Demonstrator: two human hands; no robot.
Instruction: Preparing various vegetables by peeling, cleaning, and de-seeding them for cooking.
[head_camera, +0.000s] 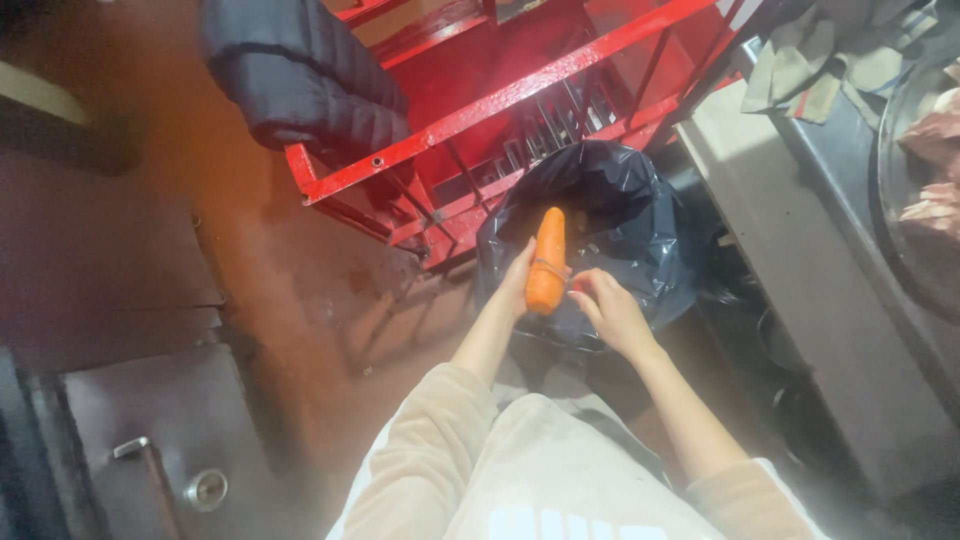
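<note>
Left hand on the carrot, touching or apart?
Touching. The head view shows the left hand wrapped against the carrot's lower left side, holding it upright above the black bin bag, no gap between them.

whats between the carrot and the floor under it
In the head view, a black bin bag lies open beneath the carrot, which the left hand holds above it. The right hand is beside the carrot, also over the bag.

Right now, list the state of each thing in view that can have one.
carrot: upright, held over the bag
left hand: fingers closed around the carrot
right hand: beside the carrot; its tool too small to tell
black bin bag: open
red metal frame: tilted
dark padded jacket: draped on the frame
</note>
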